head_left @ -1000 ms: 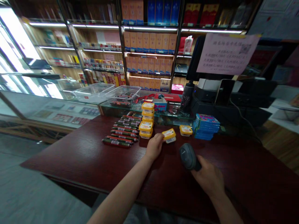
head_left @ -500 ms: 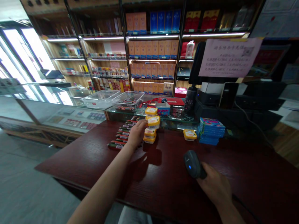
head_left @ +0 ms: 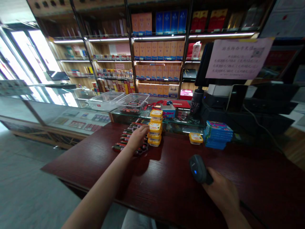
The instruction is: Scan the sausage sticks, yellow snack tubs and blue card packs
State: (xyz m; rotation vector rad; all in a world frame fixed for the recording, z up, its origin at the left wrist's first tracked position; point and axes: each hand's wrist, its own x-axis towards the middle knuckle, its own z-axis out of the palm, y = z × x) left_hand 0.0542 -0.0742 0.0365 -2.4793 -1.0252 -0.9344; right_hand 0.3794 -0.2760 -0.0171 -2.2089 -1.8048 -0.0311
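Note:
My left hand is at the left side of a yellow-lidded plastic tub, its fingers closed against the tub's edge. That tub rests on another yellow tub in a front stack, with a second stack right behind. Under and beside the hand lie several dark sausage-like sticks in a row. My right hand grips a black barcode scanner with a blue light, held above the brown table. One more yellow tub stands alone, left of a pile of blue packs.
Behind the brown table runs a glass counter with clear plastic trays and a small blue-pink box. A monitor with a pink paper sign stands at right. Shelves of boxed goods line the back.
My left hand has lowered the yellow tub onto the front stack. The right hand still holds the scanner in nearly the same place. The view has shifted slightly.

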